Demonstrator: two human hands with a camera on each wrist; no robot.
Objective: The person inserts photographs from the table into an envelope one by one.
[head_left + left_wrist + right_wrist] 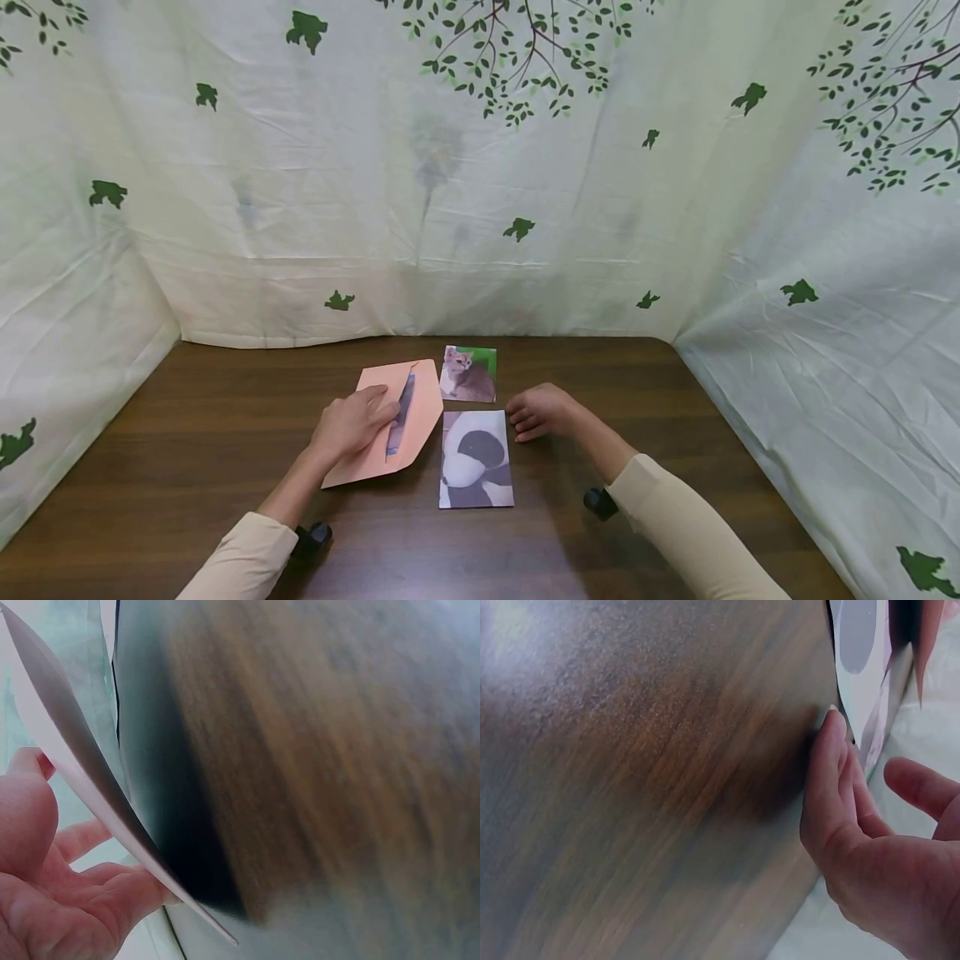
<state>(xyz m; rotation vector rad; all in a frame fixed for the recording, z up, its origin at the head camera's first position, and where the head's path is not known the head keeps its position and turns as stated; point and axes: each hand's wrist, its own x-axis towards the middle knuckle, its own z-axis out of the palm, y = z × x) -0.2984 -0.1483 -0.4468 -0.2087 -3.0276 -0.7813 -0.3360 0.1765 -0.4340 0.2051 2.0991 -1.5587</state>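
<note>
My left hand (356, 427) grips a pink paper envelope (352, 464), held tilted above the table. In the left wrist view, the envelope's pale edge (97, 795) runs between the thumb and the fingers. A blue-grey insert (401, 414) shows in the envelope's opening. To its right lies a larger picture card (474, 479) with grey and white shapes, and beyond that a smaller cat picture (469, 379). My right hand (545, 410), its fingers loosely bent, is at the larger card's upper right corner. Whether the fingertips touch the card (859, 675) is hard to tell.
The brown wooden table (637, 542) reaches back to a white curtain (420, 275) with green leaf prints, which also hangs at both sides. Dark wrist devices are worn on the left wrist (311, 540) and the right wrist (600, 503).
</note>
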